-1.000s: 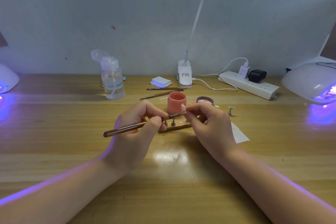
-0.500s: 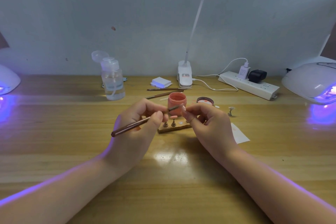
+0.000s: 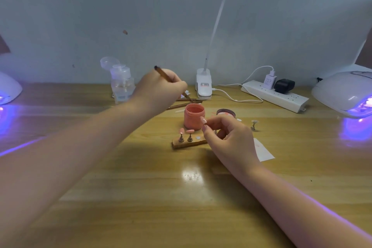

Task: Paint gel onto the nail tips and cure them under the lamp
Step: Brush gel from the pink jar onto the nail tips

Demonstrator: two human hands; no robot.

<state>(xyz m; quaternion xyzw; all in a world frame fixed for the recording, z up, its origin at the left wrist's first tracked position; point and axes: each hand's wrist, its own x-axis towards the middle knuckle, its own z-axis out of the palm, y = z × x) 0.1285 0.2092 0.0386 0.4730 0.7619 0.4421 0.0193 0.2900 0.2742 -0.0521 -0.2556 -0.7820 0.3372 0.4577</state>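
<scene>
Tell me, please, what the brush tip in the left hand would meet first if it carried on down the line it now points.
Most likely the spare brushes lying on the desk behind the open pink gel jar. The left hand angles its brush down towards them, though depth is unclear.
</scene>
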